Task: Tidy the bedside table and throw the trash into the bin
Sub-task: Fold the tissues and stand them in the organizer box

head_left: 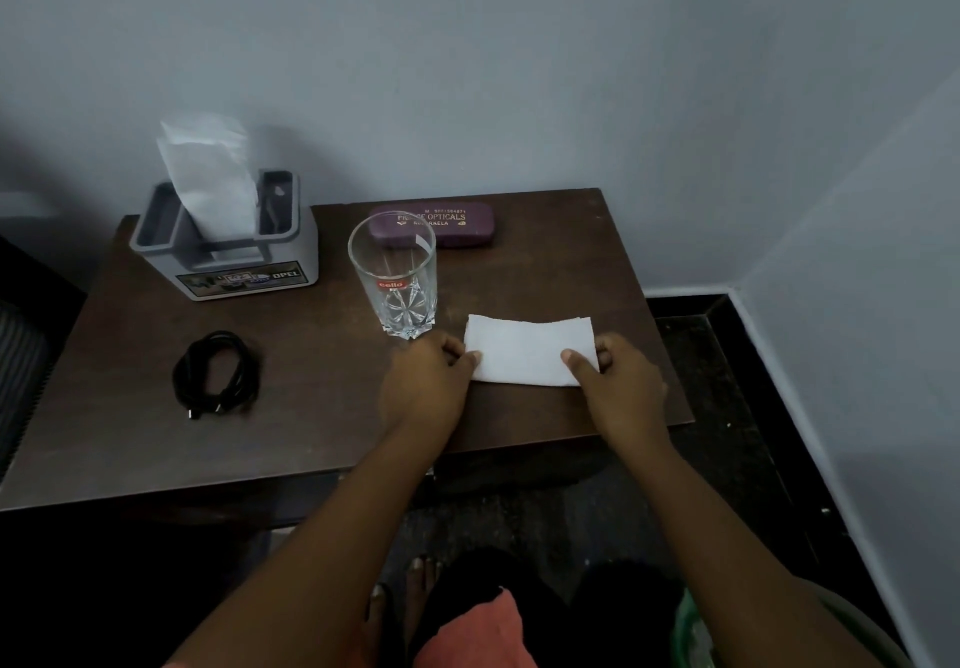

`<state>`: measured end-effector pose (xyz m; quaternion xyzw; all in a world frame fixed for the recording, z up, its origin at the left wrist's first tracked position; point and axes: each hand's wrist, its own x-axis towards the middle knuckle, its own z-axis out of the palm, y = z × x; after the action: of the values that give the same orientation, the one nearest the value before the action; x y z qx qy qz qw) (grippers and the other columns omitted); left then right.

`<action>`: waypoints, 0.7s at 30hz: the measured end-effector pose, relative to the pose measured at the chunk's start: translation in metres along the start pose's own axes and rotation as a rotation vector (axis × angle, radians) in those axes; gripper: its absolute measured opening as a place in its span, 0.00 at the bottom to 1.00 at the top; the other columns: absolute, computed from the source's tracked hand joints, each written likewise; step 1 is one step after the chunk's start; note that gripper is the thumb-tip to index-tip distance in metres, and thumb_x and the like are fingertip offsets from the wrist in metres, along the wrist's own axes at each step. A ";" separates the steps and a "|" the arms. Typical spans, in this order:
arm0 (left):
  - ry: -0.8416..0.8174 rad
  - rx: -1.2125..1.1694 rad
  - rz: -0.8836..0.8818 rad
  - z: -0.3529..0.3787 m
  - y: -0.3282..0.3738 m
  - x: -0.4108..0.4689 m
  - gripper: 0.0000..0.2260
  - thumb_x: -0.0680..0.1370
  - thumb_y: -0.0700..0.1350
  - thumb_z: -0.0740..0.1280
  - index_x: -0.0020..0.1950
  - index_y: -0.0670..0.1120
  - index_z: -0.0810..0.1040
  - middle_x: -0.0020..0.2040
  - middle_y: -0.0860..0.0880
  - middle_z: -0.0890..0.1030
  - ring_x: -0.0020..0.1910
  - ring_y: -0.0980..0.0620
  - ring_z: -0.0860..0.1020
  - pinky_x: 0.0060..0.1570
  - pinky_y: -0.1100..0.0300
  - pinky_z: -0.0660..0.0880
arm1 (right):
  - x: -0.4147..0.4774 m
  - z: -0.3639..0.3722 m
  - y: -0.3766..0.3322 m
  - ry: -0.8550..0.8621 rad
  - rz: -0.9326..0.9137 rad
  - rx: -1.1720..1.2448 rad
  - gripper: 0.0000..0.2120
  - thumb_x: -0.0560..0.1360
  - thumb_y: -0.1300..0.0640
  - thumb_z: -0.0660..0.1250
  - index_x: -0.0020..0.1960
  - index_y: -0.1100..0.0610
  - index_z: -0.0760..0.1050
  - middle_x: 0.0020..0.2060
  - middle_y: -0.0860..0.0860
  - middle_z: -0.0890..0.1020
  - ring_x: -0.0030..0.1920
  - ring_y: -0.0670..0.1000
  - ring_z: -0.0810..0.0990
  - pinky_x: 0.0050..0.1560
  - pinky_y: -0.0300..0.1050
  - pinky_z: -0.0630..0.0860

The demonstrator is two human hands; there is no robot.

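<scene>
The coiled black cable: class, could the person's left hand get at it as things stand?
Probably yes. Only bare tabletop lies between the left hand and the cable; the glass stands further back. Its fingers must first release the tissue.

This looks like a bedroom corner in a home. A small dark wooden table (130,433) stands against a plain pale wall (519,69) and carries bedside things: a glasses case (457,225), a drinking glass (397,282), a tissue holder (228,256), a coiled black cable (218,373) and a folded tissue (524,350). Bare feet (421,579) stand on the dark floor (727,407).
</scene>
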<state>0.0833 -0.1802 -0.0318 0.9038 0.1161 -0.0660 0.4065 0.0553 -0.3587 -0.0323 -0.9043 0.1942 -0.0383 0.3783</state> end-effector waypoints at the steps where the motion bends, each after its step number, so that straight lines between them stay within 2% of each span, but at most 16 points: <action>1: 0.005 0.004 0.000 0.000 0.000 0.000 0.05 0.73 0.51 0.69 0.39 0.53 0.75 0.43 0.49 0.82 0.45 0.48 0.79 0.45 0.55 0.76 | -0.002 0.001 0.000 0.043 -0.026 -0.011 0.09 0.72 0.49 0.68 0.43 0.52 0.70 0.39 0.48 0.75 0.47 0.56 0.76 0.54 0.56 0.72; 3: 0.025 0.024 0.017 0.002 0.000 0.000 0.07 0.72 0.51 0.69 0.38 0.54 0.73 0.42 0.49 0.81 0.45 0.48 0.79 0.44 0.56 0.74 | -0.006 0.002 0.004 0.144 -0.117 -0.137 0.14 0.71 0.50 0.70 0.51 0.55 0.70 0.50 0.53 0.74 0.51 0.56 0.75 0.52 0.55 0.73; 5: 0.044 0.050 0.037 0.004 -0.001 0.000 0.07 0.72 0.50 0.70 0.38 0.54 0.72 0.41 0.50 0.80 0.44 0.48 0.78 0.43 0.56 0.73 | -0.011 0.001 0.009 0.137 -0.299 -0.310 0.19 0.73 0.50 0.68 0.62 0.53 0.69 0.62 0.54 0.72 0.61 0.57 0.72 0.58 0.55 0.70; 7: 0.044 0.046 0.066 0.005 -0.003 -0.001 0.07 0.73 0.49 0.70 0.43 0.51 0.72 0.44 0.49 0.79 0.45 0.48 0.78 0.43 0.55 0.74 | -0.017 0.000 0.016 -0.010 -0.508 -0.416 0.21 0.77 0.46 0.60 0.68 0.49 0.66 0.70 0.48 0.68 0.72 0.50 0.63 0.67 0.53 0.60; 9: 0.036 0.073 0.144 0.001 -0.004 -0.007 0.09 0.74 0.48 0.69 0.49 0.48 0.72 0.48 0.49 0.76 0.47 0.49 0.76 0.43 0.56 0.72 | -0.025 -0.003 0.027 -0.150 -0.638 -0.539 0.25 0.78 0.39 0.51 0.71 0.47 0.63 0.73 0.45 0.64 0.74 0.45 0.56 0.72 0.51 0.49; 12: 0.008 0.344 0.562 -0.006 -0.005 -0.025 0.18 0.75 0.53 0.65 0.63 0.48 0.71 0.59 0.49 0.74 0.56 0.49 0.73 0.50 0.56 0.71 | -0.035 -0.008 0.043 -0.222 -0.664 -0.701 0.32 0.75 0.33 0.50 0.74 0.48 0.59 0.74 0.45 0.59 0.75 0.47 0.56 0.74 0.58 0.47; 14: -0.149 0.496 0.772 -0.005 -0.006 -0.038 0.26 0.76 0.58 0.61 0.71 0.50 0.65 0.68 0.50 0.71 0.65 0.49 0.70 0.62 0.54 0.68 | -0.040 -0.011 0.049 -0.178 -0.705 -0.773 0.30 0.75 0.37 0.54 0.72 0.50 0.62 0.73 0.48 0.63 0.73 0.50 0.64 0.72 0.61 0.51; 16: -0.314 0.579 0.794 -0.001 -0.010 -0.044 0.31 0.76 0.61 0.58 0.75 0.49 0.57 0.75 0.50 0.62 0.74 0.50 0.61 0.71 0.55 0.57 | -0.044 -0.015 0.054 -0.065 -0.804 -0.806 0.23 0.75 0.47 0.57 0.68 0.52 0.69 0.68 0.51 0.72 0.66 0.53 0.73 0.69 0.62 0.57; 18: -0.344 0.610 0.788 0.002 -0.014 -0.046 0.33 0.77 0.63 0.56 0.76 0.49 0.52 0.78 0.51 0.54 0.76 0.52 0.53 0.73 0.57 0.48 | -0.049 -0.022 0.057 0.032 -0.906 -0.804 0.18 0.75 0.54 0.58 0.63 0.54 0.75 0.62 0.53 0.78 0.61 0.55 0.78 0.67 0.64 0.62; 21: -0.303 0.630 0.800 -0.001 -0.016 -0.047 0.32 0.77 0.61 0.57 0.76 0.50 0.53 0.78 0.51 0.55 0.76 0.52 0.53 0.73 0.54 0.48 | -0.053 -0.031 0.053 0.097 -0.983 -0.792 0.16 0.74 0.57 0.57 0.56 0.55 0.80 0.54 0.52 0.83 0.59 0.55 0.80 0.67 0.65 0.62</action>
<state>0.0342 -0.1764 -0.0331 0.9361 -0.3233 -0.0673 0.1212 -0.0178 -0.3933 -0.0431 -0.9566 -0.2273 -0.1736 -0.0561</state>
